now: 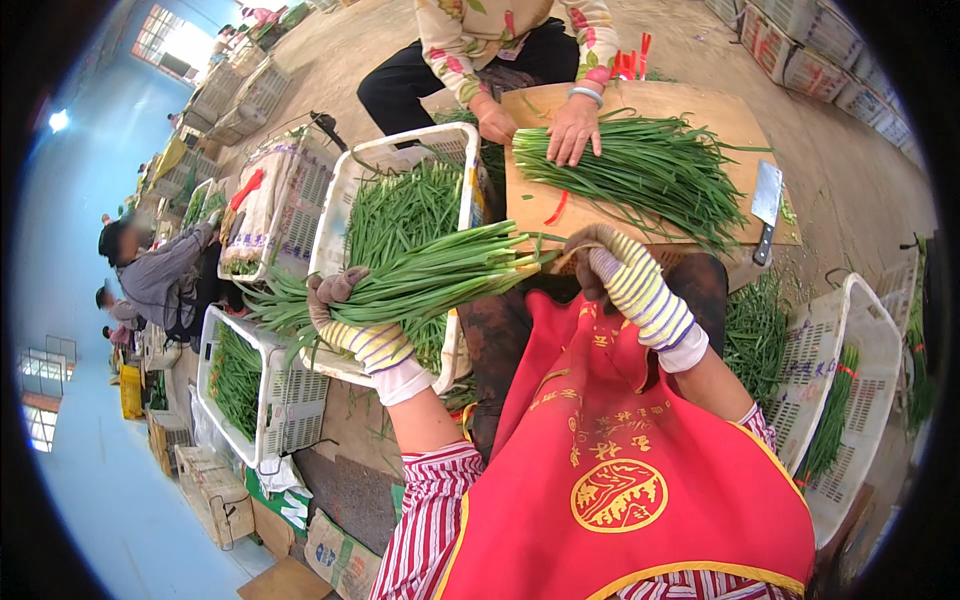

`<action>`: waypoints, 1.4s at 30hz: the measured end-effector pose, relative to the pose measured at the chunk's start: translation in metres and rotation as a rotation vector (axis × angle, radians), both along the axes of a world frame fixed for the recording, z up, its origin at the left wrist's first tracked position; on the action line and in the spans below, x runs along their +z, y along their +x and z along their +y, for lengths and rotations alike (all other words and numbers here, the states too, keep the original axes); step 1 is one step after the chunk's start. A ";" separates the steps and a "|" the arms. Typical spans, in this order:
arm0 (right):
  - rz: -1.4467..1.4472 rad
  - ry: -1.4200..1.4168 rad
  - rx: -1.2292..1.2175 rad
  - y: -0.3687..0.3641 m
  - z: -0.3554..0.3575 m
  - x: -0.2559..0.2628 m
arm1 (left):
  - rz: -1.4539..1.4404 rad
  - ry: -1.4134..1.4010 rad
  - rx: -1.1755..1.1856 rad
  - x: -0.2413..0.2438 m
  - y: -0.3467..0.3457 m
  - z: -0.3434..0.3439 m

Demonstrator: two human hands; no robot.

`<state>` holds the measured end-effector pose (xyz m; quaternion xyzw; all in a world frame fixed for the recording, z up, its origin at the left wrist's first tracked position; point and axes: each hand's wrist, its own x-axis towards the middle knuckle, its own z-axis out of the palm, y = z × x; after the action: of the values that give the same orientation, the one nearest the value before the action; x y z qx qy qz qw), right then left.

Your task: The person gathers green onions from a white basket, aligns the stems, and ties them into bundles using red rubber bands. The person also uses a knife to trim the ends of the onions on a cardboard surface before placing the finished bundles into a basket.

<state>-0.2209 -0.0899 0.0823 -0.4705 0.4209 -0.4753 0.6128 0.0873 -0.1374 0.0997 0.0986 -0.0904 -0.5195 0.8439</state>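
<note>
My left hand (341,300), in a striped work glove with brown fingers, grips a bunch of long green leaves, probably Chinese chives (442,270), near its leafy end. The pale stem ends point right. At those ends my right hand (600,262), gloved the same way, has its fingers curled around a thin pale leaf or stem. Below the bunch stands a white plastic crate (319,240) holding more chives. In front of me a co-worker's hands press a large chive bunch (645,172) on a wooden board (705,112). A red tie strip (556,208) lies on the board.
A cleaver (766,199) lies at the board's right edge, its black handle towards me. Another white crate of chives (262,397) stands at the left, and a tilted crate (862,405) with tied chives at the right. The co-worker sits across the board. Other people sit farther left.
</note>
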 end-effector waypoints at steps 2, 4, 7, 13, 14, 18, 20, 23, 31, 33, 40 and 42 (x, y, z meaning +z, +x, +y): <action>-0.156 -0.086 -0.029 -0.006 0.005 0.015 | 0.049 -0.061 -0.097 -0.009 0.008 -0.005; -0.312 -0.133 -0.011 -0.014 0.011 0.022 | -0.023 -0.006 -0.009 -0.008 0.013 -0.006; 0.196 -0.080 0.477 -0.044 0.008 0.025 | -0.115 0.072 0.117 -0.001 0.016 0.000; 0.155 0.018 0.645 0.015 0.016 0.018 | -0.388 0.179 0.367 0.034 -0.038 0.023; -0.071 0.103 0.701 0.039 0.011 -0.014 | -0.627 0.192 0.490 0.037 -0.061 0.023; -1.123 0.213 0.473 0.110 0.011 -0.048 | -0.730 -0.027 0.215 0.022 -0.104 0.047; -1.311 0.144 0.342 0.109 0.004 -0.045 | -0.684 -0.057 0.147 0.008 -0.128 0.067; -1.432 0.185 0.262 0.101 0.000 -0.047 | -0.876 -0.109 0.086 -0.041 -0.123 0.092; -0.915 0.323 0.100 0.082 0.015 -0.028 | -1.077 0.525 -0.464 -0.116 0.021 0.124; -0.783 0.310 0.093 0.086 0.020 -0.030 | -0.396 1.045 -0.635 -0.116 0.078 0.115; -0.436 0.162 0.175 0.109 0.040 -0.039 | -1.397 0.513 -0.869 -0.023 -0.040 0.112; -0.372 0.109 0.191 0.105 0.043 -0.041 | -1.574 0.365 -0.780 -0.080 -0.042 0.108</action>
<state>-0.1159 -0.0467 0.0415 -0.3784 0.2792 -0.4703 0.7468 0.0456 -0.0289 0.0198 0.5213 -0.5858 -0.5575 0.2725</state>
